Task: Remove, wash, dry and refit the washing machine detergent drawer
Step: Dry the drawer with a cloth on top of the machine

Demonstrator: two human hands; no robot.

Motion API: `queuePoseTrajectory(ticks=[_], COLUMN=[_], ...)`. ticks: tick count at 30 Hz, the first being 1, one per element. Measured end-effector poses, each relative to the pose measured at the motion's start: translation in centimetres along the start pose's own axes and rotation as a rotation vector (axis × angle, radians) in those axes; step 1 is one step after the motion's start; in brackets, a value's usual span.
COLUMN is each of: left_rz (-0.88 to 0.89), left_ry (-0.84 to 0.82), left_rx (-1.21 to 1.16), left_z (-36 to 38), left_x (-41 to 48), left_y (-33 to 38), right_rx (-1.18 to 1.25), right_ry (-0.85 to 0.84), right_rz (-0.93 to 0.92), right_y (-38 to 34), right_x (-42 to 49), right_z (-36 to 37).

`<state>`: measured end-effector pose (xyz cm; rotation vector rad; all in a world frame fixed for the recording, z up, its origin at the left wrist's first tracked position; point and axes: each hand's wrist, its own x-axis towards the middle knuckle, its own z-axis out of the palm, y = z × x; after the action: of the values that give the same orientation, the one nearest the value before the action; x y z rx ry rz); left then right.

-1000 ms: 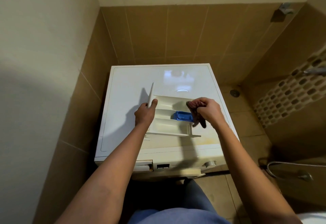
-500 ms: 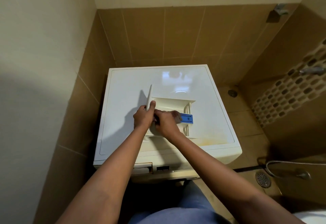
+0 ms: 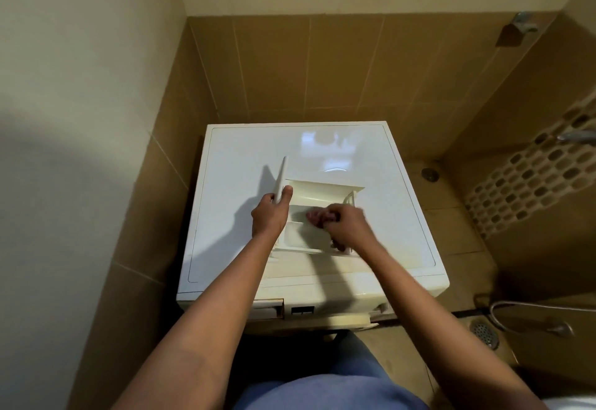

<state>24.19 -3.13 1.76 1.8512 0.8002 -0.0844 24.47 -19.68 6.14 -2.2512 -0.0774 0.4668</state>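
Observation:
The cream detergent drawer [image 3: 319, 195] lies on top of the white washing machine [image 3: 400, 216], its front panel standing up at the left. My left hand [image 3: 270, 216] grips that front panel, thumb up along it. My right hand [image 3: 346, 224] holds a dark reddish cloth [image 3: 317, 216] bunched in its fingers and presses it into the middle compartments of the drawer. The blue insert is hidden under my right hand. The empty drawer slot [image 3: 269, 309] shows at the machine's front left.
A cream wall stands close on the left, brown tiled walls behind and to the right. The floor on the right has a drain [image 3: 483, 332] and a metal spray hose [image 3: 532, 316]. A second drain [image 3: 430, 173] lies behind the machine.
My right hand with the cloth moved from the drawer's right end to its left end, then back toward the middle, covering the blue insert. My left hand kept its grip on the front panel.

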Motion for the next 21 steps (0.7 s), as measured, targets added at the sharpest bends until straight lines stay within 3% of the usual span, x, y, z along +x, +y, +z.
queuePoseTrajectory(ticks=[4, 8, 10, 13, 16, 21], left_rz=[0.0, -0.002, 0.001, 0.01, 0.012, 0.008], left_ry=[0.007, 0.004, 0.001, -0.006, -0.006, -0.011], left_rx=[-0.011, -0.01, -0.001, 0.01, 0.014, 0.023], left_z=[0.1, 0.0, -0.1, -0.1, -0.2, 0.0], left_x=[0.0, -0.1, -0.2, -0.4, -0.3, -0.1], left_y=[0.0, 0.1, 0.2, 0.2, 0.2, 0.2], right_rx=[0.378, 0.261, 0.165, -0.229, -0.603, -0.469], right_ry=[0.146, 0.377, 0.297, -0.07, -0.211, -0.306], right_rz=[0.115, 0.077, -0.007, -0.178, -0.148, -0.091], right_y=[-1.2, -1.4, -1.5, -0.7, 0.7, 1.1], right_x=[1.6, 3.9, 4.6, 5.2, 6.0, 7.5], right_z=[-4.3, -5.0, -3.3, -0.3, 0.7, 0.2])
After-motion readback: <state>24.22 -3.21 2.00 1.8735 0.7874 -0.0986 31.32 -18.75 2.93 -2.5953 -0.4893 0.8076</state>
